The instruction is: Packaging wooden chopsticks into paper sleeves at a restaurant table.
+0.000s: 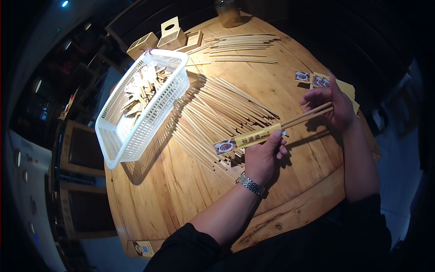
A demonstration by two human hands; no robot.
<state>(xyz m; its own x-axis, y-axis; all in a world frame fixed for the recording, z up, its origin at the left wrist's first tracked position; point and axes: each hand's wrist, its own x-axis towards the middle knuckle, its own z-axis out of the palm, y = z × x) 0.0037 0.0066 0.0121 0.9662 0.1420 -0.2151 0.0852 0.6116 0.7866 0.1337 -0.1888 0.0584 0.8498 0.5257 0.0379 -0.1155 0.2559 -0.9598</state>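
Note:
My left hand (pixel 263 154), a metal watch on its wrist, pinches a printed yellow paper chopstick sleeve (pixel 249 137) between thumb and fingers. A pair of wooden chopsticks (pixel 306 115) sticks out of the sleeve's right end. My right hand (pixel 336 105) is at the chopsticks' far ends, its palm against them and its fingers spread. Under and beyond the sleeve many loose chopsticks (pixel 217 105) lie fanned on the wooden table (pixel 299 176). More paper sleeves (pixel 345 90) lie behind my right hand, partly hidden by it.
A white plastic basket (pixel 149 136) with sleeved chopsticks (pixel 142 91) stands at the left. Wooden boxes (pixel 171 39) are at the back left, a second group of chopsticks (pixel 244 44) and a ribbed container (pixel 229 15) at the back. A printed card (pixel 144 249) lies at the near left corner.

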